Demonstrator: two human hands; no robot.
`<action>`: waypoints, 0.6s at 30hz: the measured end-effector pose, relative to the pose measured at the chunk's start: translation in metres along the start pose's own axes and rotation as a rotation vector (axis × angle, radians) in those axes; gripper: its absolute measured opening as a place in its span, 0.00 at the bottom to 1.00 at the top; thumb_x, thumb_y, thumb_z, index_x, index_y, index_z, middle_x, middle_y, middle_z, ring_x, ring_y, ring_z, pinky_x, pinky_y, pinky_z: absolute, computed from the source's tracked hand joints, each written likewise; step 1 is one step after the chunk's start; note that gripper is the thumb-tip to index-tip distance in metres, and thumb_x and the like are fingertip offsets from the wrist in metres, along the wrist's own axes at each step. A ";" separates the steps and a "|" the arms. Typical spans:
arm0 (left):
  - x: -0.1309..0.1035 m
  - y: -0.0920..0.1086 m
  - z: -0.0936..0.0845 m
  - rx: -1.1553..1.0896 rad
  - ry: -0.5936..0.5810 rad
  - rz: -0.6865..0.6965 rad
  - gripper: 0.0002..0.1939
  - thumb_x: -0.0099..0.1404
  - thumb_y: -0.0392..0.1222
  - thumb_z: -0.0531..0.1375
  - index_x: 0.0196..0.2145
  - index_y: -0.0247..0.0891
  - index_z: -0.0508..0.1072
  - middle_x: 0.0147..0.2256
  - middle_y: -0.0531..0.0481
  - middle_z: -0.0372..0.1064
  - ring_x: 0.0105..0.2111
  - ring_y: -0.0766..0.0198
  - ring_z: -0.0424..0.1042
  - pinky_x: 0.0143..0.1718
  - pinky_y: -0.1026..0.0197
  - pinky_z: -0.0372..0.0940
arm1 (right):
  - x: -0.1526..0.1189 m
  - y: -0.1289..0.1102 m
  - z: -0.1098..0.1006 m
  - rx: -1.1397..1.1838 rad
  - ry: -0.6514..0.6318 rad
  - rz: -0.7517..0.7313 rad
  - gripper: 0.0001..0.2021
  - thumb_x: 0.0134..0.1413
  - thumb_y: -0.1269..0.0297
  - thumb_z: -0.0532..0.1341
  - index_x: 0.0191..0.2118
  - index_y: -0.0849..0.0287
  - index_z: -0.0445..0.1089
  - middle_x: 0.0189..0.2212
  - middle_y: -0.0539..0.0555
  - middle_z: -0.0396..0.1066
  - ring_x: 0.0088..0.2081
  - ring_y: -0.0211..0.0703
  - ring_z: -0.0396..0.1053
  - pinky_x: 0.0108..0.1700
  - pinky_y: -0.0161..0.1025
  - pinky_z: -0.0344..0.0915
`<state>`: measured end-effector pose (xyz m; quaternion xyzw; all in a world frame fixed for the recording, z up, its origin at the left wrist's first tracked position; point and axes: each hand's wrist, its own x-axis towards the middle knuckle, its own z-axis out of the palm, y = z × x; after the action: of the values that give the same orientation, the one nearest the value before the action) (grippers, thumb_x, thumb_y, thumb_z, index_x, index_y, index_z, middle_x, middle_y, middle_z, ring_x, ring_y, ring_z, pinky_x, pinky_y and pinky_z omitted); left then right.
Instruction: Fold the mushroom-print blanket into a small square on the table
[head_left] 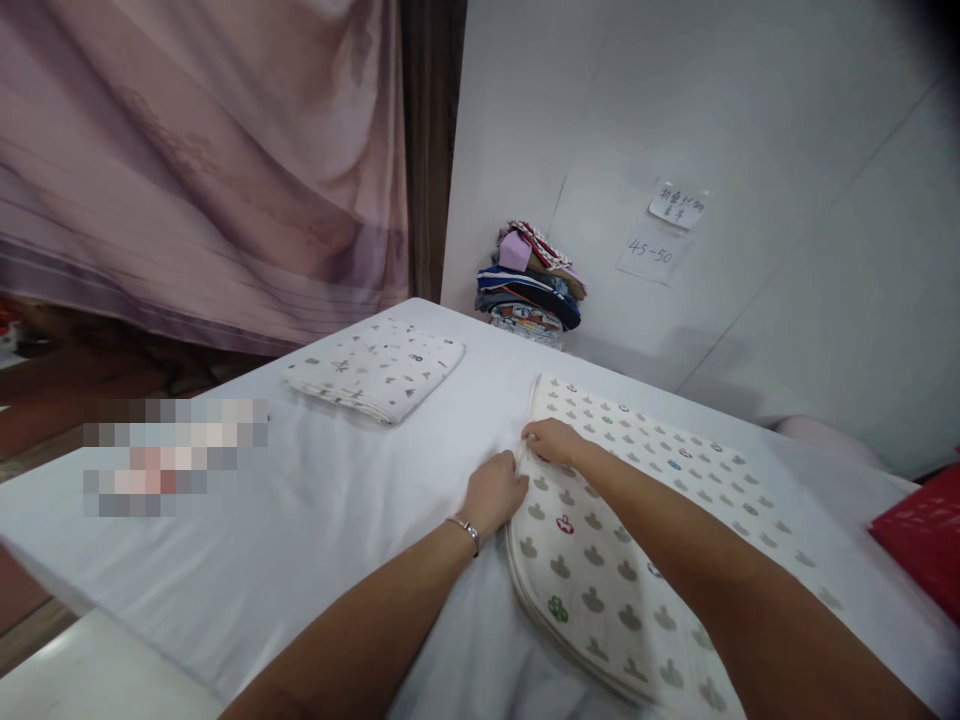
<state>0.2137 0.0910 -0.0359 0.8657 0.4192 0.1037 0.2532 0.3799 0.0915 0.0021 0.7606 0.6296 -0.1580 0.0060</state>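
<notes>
A cream cloth with grey, red, green and blue printed motifs lies folded in layers on the white-covered table, at the centre right. My left hand, with a bracelet at the wrist, is closed on the cloth's left edge. Just beyond it, my right hand pinches the same edge, its arm reaching across the cloth. The two hands are close together but apart. Further back on the left lies a second white cloth with small dark prints, folded flat; neither hand touches it.
A stack of folded fabrics stands by the wall behind the table. Papers with writing hang on the wall. A pink curtain fills the back left. Something red is at the right edge. A blurred patch covers part of the table's left.
</notes>
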 end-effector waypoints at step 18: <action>0.001 -0.003 0.004 -0.032 0.018 0.036 0.05 0.61 0.42 0.54 0.33 0.40 0.67 0.33 0.50 0.72 0.35 0.60 0.70 0.33 0.61 0.57 | -0.003 0.011 0.006 -0.209 -0.016 -0.140 0.19 0.57 0.66 0.50 0.52 0.49 0.67 0.45 0.55 0.71 0.43 0.48 0.67 0.40 0.38 0.57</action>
<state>0.2145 0.0920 -0.0407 0.8680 0.4041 0.1227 0.2614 0.3887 0.0855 -0.0052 0.7086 0.6943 -0.0976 0.0791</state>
